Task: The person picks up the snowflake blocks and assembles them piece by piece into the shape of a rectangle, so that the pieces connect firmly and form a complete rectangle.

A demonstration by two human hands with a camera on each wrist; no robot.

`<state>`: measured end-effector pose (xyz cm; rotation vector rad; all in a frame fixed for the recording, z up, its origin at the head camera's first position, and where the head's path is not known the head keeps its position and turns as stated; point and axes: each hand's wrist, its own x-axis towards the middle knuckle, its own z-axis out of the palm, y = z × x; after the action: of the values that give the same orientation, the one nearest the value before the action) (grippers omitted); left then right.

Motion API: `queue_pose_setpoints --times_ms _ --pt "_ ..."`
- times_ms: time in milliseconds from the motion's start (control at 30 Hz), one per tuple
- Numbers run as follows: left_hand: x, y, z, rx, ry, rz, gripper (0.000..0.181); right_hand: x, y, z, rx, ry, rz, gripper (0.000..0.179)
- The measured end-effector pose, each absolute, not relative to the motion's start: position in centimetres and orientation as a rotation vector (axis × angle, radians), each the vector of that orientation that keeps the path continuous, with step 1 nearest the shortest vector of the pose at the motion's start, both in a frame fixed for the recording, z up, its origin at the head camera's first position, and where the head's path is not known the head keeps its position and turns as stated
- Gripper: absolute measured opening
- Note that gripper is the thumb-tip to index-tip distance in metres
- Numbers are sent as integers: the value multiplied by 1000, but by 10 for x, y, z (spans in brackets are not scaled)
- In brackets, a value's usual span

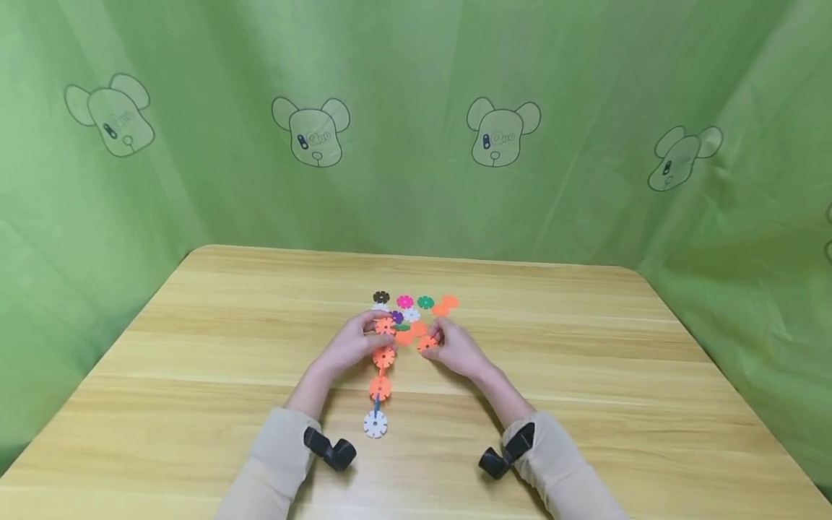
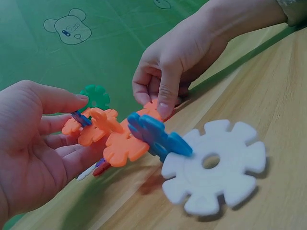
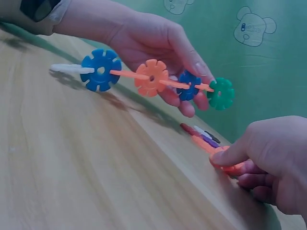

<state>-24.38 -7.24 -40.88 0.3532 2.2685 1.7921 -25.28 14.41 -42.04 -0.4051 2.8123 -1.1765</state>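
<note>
My left hand (image 1: 347,341) grips a chain of slotted plastic snowflake discs near its far end, thumb and fingers around the last pieces. The chain runs toward me: a green disc (image 3: 221,98) at the held end, orange discs (image 1: 380,390) and a blue one between, then another blue disc (image 3: 101,82) and a white disc (image 2: 225,179) at the near end. In the right wrist view the chain hangs sloping above the tabletop. To its right, my right hand (image 1: 460,349) pinches a loose orange snowflake disc (image 1: 427,344) between thumb and fingers, close over the table.
Loose snowflake discs lie just beyond the hands: a brown one (image 1: 381,297), a pink one (image 1: 405,301), a green one (image 1: 425,302), a purple one (image 1: 398,317), white ones and several orange ones (image 1: 449,302). Green curtains surround the wooden table (image 1: 617,361).
</note>
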Motion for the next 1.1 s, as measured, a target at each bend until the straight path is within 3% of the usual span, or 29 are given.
queue_pose_setpoints --times_ms 433,633,1100 --pt "-245 -69 -412 339 2237 1856 51 -252 147 -407 -231 2628 -1525 17" --pt "-231 -67 -389 369 2215 1864 48 -249 145 -398 -279 2449 -1724 12" --pt "-222 -65 -376 374 2251 1835 45 -248 141 -396 -305 2350 -1787 23"
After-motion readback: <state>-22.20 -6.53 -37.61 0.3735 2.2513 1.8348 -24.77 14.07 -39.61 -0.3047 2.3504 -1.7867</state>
